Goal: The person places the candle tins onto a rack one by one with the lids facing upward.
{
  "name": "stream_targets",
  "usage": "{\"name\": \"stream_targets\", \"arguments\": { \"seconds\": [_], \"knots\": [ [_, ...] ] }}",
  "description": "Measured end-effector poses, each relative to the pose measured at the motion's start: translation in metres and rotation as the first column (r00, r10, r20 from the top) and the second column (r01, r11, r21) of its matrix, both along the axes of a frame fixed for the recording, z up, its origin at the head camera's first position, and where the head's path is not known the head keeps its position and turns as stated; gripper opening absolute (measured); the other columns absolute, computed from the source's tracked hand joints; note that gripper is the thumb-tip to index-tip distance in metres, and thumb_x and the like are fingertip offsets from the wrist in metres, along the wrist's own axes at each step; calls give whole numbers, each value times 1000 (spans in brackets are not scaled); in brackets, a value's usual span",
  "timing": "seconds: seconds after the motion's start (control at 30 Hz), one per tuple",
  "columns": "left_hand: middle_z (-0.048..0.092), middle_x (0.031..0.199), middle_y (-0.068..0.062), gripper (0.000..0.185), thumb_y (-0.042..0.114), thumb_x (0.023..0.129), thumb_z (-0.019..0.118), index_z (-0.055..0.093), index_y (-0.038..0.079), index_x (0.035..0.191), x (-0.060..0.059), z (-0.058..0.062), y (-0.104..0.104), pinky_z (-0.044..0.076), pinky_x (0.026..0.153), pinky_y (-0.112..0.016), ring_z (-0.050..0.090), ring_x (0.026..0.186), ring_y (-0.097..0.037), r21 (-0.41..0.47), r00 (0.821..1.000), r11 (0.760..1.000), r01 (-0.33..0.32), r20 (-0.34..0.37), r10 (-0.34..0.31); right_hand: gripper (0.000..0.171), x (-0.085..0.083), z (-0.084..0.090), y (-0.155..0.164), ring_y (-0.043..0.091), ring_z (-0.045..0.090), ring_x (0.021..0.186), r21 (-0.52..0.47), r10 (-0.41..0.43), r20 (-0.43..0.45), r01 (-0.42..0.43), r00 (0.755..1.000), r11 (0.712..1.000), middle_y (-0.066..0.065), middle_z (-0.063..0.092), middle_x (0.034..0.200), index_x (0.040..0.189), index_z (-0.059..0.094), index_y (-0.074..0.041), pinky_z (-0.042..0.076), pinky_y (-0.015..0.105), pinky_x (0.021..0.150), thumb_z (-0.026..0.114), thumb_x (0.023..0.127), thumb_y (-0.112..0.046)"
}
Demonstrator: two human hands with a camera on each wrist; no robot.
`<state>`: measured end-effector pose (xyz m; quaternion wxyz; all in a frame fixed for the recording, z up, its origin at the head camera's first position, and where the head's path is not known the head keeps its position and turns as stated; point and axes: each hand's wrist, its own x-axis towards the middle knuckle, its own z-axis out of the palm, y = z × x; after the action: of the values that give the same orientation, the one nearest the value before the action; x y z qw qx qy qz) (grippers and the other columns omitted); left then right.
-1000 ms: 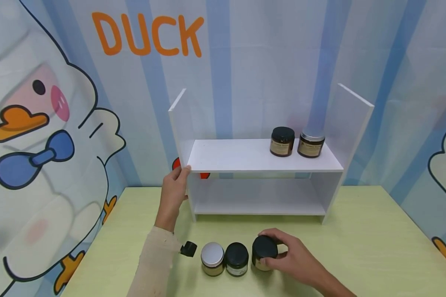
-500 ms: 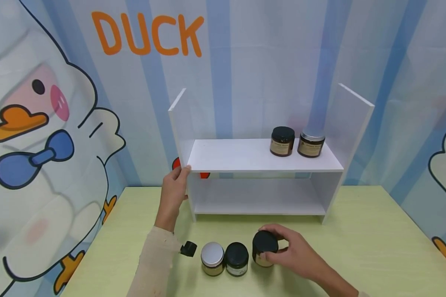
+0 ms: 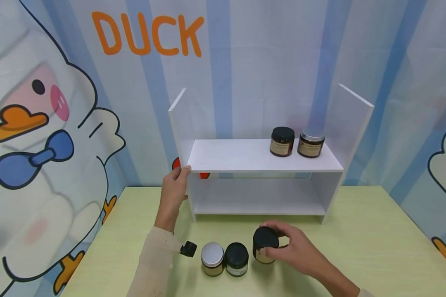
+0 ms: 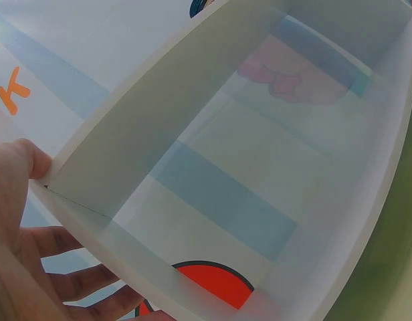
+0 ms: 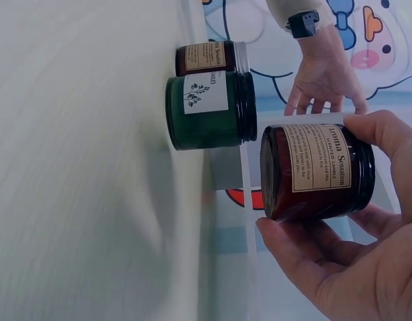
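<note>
My right hand (image 3: 297, 252) holds a dark amber scented candle jar (image 5: 313, 170) by its sides, thumb and fingers around it. The jar has a black lid and a cream label, and its base hangs off the table in the right wrist view. My left hand (image 3: 174, 192) grips the left side panel of the white shelf unit (image 3: 226, 161), the thumb at the front edge and the fingers along the outside. Beside the held jar stand a green jar with a black lid (image 3: 237, 258) and an amber jar with a silver lid (image 3: 212, 256).
On the upper shelf at the right sit a black-lidded candle jar (image 3: 282, 142) and a silver-lidded one (image 3: 311, 144). The unit stands on a pale green table (image 3: 368, 239) before a duck-print backdrop (image 3: 264, 62). A small black device (image 3: 188, 249) is at the left sleeve.
My right hand has raised the candle jar slightly and moved it a little toward the shelf unit. The left hand and the other jars stay where they were.
</note>
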<state>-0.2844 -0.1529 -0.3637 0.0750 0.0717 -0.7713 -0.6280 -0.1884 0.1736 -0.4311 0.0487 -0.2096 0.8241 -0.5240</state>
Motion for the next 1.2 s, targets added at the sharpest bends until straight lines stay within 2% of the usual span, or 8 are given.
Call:
{"name": "stream_targets", "arguments": {
  "seconds": [0.33, 1.2],
  "knots": [
    [43, 156, -6, 72, 60, 99, 51, 43, 17, 156, 0, 0, 1, 52, 96, -55, 45, 137, -30, -1, 1000, 1000, 2, -4, -2, 49, 0, 7, -1, 27, 60, 101, 21, -47, 17, 47, 999, 999, 4, 68, 115, 125, 65, -20, 55, 34, 74, 85, 82, -32],
    [46, 154, -5, 69, 60, 99, 51, 46, 19, 154, -1, -1, -1, 52, 95, -55, 45, 136, -29, -1, 1000, 1000, 4, -7, -4, 44, 1, 15, -2, 24, 62, 100, 2, -114, -47, 114, 992, 993, 0, 69, 108, 119, 68, -27, 55, 31, 74, 87, 80, -34]
  ]
}}
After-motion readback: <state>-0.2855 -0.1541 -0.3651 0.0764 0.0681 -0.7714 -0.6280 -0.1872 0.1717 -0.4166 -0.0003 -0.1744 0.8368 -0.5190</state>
